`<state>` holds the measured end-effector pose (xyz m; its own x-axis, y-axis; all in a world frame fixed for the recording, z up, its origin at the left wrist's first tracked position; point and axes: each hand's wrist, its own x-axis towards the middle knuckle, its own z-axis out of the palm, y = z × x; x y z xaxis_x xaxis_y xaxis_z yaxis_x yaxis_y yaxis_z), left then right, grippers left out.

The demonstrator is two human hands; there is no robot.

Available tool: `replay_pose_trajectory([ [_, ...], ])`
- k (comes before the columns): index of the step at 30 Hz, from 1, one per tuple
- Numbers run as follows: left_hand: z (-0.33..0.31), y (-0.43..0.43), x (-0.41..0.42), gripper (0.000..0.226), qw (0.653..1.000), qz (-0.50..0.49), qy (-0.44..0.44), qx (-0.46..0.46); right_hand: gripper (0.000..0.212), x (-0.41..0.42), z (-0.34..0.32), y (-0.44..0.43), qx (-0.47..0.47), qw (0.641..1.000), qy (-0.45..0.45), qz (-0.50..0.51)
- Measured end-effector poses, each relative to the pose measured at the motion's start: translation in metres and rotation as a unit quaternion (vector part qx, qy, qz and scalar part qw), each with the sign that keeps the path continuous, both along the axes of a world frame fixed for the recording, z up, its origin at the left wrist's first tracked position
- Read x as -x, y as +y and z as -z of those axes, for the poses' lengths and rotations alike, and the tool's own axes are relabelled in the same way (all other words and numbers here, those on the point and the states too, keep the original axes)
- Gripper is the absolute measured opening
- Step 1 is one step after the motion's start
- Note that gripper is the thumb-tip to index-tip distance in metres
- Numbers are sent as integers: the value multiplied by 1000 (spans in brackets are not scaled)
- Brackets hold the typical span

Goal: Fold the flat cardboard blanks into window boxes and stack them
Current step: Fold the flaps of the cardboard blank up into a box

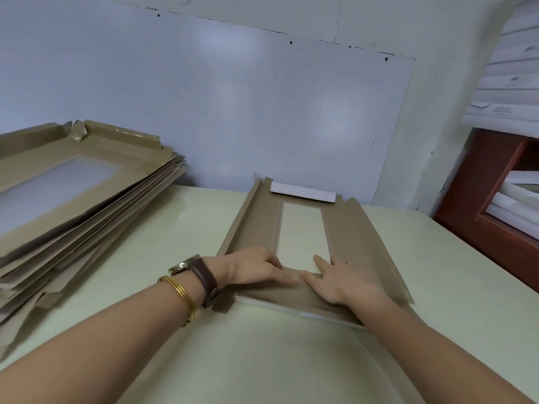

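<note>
On the pale table (291,368), just in front of the person, one cardboard blank (348,228) lies with its long side pointing away. Its clear window (302,231) shows the table surface through it. Both hands rest on the near end of the blank. The left hand (256,269) lays its fingers along the near edge of the window, and the right hand (345,282) lies flat with fingers spread; neither hand grips anything, both only press down. I judge that they are pressing the near flap (291,295) along its crease so that the fold stays sharp, and two hands side by side keep the blank from sliding. The long side flaps already stand up a little, and the far flap (303,193) shows its white underside, so the folding seems about half done.

At the left, well apart from the hands, a stack of flat blanks (87,205) waits within easy reach. No finished box is visible.

The table is smooth and a little shiny. Behind it a large white panel (204,97) leans on the wall, and at the right a red-brown shelf (490,182) holds white rolls or sheets.
</note>
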<state>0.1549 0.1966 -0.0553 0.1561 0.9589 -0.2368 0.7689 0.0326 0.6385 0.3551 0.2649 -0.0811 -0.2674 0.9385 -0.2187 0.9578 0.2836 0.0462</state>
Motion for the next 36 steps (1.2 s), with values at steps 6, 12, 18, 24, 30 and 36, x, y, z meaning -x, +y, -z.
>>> replay_pose_trajectory([
  [6,-1,-14,20,121,982,131,112,80,79,-15,-18,-6,59,986,152,-19],
  [12,3,-19,17,124,962,156,217,56,80,-50,-49,-44,180,939,289,-35],
  [18,3,-22,7,97,987,82,135,22,92,-79,-51,-50,199,943,253,-88],
  [24,0,-24,11,42,998,56,34,-6,66,-93,-32,-42,142,949,273,-73],
  [30,-7,-24,17,25,998,10,-42,-46,14,-94,-22,-38,58,930,360,-54],
  [36,-6,-25,25,25,996,-7,-67,-62,28,-92,-27,-33,18,920,390,-47],
])
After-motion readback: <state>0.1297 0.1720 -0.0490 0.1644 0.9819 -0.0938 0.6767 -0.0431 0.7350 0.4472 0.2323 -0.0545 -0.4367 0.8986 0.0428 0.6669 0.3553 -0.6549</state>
